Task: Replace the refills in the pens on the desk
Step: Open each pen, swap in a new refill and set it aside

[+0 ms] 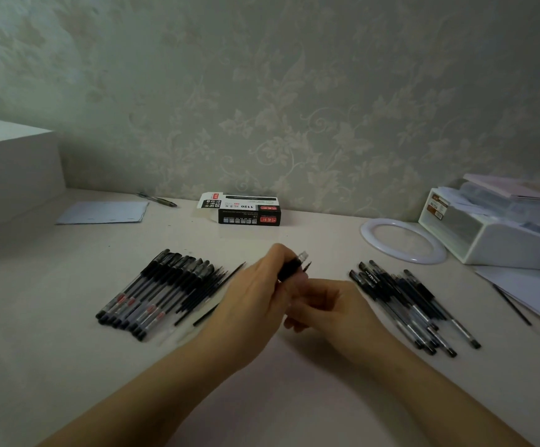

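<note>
My left hand [255, 291] grips a pen barrel [291, 266] with a black grip and a clear open end, raised above the desk's middle. My right hand [330, 308] sits just right of it with curled fingers that seem to pinch a thin refill [307, 266], whose tip shows beside the barrel's end. A neat row of capped black pens [155, 291] lies at the left, with several loose thin refills [210, 291] along its right side. A looser pile of pens [407, 304] lies at the right.
A black and white refill box [242, 209] lies by the wall. A white ring [402, 240] and a white organiser [494, 227] stand at the right, above papers [530, 291] with a single refill [512, 304]. A white box [10, 169], a sheet [104, 212] and a pen [157, 199] are at the left.
</note>
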Demonstrator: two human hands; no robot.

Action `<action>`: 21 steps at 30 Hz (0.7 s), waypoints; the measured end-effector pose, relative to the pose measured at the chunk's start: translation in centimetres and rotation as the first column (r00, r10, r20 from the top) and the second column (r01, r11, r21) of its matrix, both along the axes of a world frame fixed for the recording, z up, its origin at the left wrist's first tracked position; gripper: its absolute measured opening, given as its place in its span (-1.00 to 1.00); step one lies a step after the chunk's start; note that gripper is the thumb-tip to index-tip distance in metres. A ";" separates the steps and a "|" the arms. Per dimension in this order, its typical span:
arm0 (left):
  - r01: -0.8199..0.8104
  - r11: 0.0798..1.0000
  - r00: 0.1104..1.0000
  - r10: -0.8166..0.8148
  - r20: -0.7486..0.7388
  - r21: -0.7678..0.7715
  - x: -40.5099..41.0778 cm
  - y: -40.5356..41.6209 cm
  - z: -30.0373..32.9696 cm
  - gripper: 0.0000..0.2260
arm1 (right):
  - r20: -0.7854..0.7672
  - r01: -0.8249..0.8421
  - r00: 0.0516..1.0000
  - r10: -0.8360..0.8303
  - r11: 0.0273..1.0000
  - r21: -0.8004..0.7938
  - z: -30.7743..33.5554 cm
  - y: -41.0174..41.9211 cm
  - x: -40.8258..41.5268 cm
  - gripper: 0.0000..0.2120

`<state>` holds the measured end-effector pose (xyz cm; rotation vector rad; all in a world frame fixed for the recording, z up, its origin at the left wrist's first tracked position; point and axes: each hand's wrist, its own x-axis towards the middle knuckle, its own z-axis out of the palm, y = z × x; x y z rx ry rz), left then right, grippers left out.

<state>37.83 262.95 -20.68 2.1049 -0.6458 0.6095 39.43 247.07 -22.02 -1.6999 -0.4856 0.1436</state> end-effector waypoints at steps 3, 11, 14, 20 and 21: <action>0.000 1.000 1.000 0.000 -0.004 -0.023 0.3 0.2 -0.3 -0.95 | -0.011 -0.015 1.000 0.015 1.000 -0.017 -0.1 -0.1 0.1 -0.90; -0.015 1.000 1.000 0.015 -0.016 -0.013 0.9 0.1 -1.0 -0.90 | -0.145 -0.006 0.989 0.020 0.995 0.097 -0.2 0.2 0.0 -0.89; -0.006 1.000 1.000 0.006 -0.005 -0.031 1.0 0.1 -0.9 -0.90 | -0.180 0.022 0.984 0.003 0.990 0.142 -0.1 0.2 0.0 -0.90; -0.043 0.999 0.999 0.042 -0.030 -0.031 1.0 0.3 -1.1 -0.92 | -0.155 0.166 0.978 -0.136 0.966 0.196 0.3 0.1 0.5 -0.95; -0.062 0.998 0.997 0.062 -0.047 -0.008 1.1 0.6 -1.3 -0.91 | -0.158 0.237 0.967 -0.201 0.939 0.249 0.5 -0.2 0.8 -0.95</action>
